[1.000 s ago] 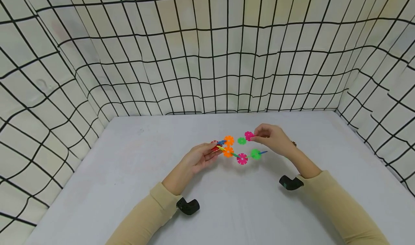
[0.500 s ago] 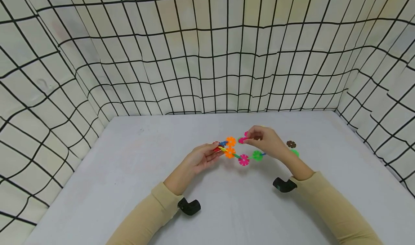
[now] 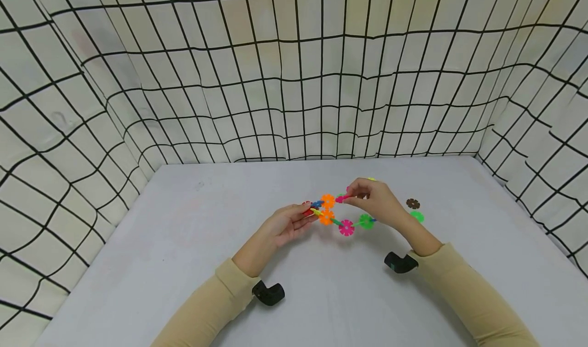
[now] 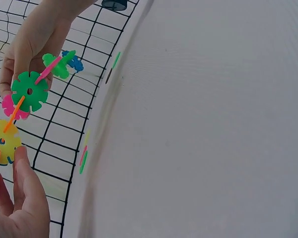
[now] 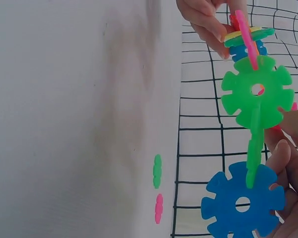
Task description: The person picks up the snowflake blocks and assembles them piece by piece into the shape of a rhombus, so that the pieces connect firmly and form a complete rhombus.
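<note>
Nudged toward nine o'clock, the right hand [image 3: 377, 199] pinches a pink disc [image 3: 341, 199] — the left hand [image 3: 287, 225] pinches a red disc [image 3: 307, 210].

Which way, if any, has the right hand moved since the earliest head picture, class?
Yes: the right hand has moved left in the head view, away from the brown disc lying on the table.

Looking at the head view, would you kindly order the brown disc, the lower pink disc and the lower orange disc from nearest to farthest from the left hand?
1. Lower orange disc: just right of the left hand.
2. Lower pink disc: further right, slightly lower in the picture.
3. Brown disc: farthest right, well apart from both.
</note>
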